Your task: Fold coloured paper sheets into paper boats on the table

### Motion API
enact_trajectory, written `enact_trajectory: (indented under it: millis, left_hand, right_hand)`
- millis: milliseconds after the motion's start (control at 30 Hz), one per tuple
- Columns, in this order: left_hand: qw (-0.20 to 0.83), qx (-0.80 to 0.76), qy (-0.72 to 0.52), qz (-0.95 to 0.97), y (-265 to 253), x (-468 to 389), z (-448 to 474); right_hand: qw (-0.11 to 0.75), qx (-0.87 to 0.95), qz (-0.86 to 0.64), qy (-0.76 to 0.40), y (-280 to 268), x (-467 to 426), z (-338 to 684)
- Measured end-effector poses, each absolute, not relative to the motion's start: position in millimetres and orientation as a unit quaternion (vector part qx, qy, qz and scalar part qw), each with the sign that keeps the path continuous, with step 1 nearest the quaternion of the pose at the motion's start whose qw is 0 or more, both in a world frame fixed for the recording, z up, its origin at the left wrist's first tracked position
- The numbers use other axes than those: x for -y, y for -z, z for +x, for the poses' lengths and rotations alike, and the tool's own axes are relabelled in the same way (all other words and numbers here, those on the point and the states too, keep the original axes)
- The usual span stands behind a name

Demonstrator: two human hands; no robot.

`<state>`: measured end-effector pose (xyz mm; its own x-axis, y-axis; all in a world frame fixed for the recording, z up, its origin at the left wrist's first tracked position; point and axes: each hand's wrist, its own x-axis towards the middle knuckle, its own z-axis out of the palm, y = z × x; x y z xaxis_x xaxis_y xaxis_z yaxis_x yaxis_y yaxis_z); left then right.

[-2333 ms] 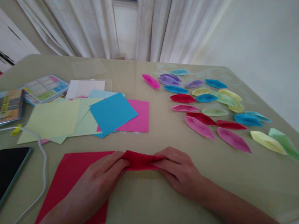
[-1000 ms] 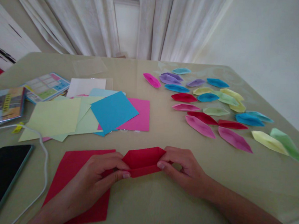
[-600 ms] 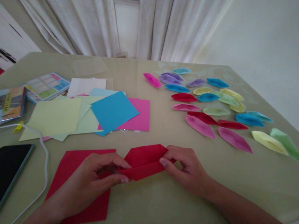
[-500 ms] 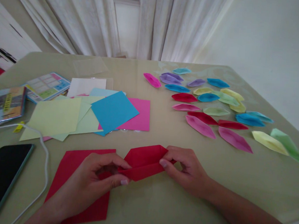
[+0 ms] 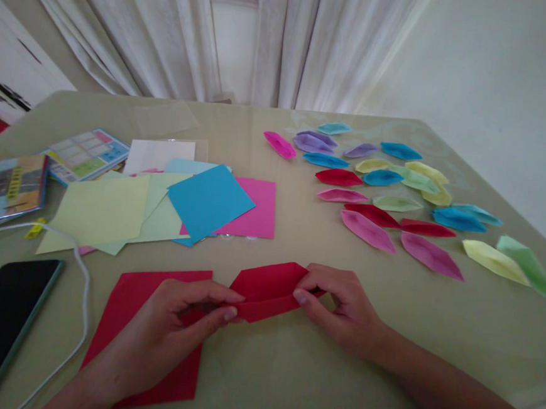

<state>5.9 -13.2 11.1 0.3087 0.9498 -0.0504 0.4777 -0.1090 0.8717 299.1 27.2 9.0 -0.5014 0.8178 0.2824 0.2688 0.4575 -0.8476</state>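
one folded red paper (image 5: 269,286), now widened from narrow strip to hollow, shaping seemingly advanced, sits pinched at its ends by left hand (image 5: 167,316) and right hand (image 5: 349,314), fingertips closed.

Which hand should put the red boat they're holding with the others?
Probably the right hand: it grips the folded red paper boat and is nearer the colourful pointed paper boats.

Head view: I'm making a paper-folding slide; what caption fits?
Left hand and right hand grip a folded red paper at a table, with colourful boat-shaped papers beyond.
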Motion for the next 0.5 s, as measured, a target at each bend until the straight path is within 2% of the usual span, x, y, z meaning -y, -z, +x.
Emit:
enact_trajectory:
  millis: [167, 500]
  left_hand:
    - [0.428, -0.525, -0.282, 0.679, -9.4, 10.3, 8.8]
    - [0.494, -0.518, -0.315, 0.624, -7.6, 3.9, 4.0]
  right_hand:
    - [0.361, 0.783, -0.342, -0.374, -7.2, -24.8, 299.5]
    - [0.374, 0.724, -0.359, -0.454, -11.4, -23.0, 303.9]
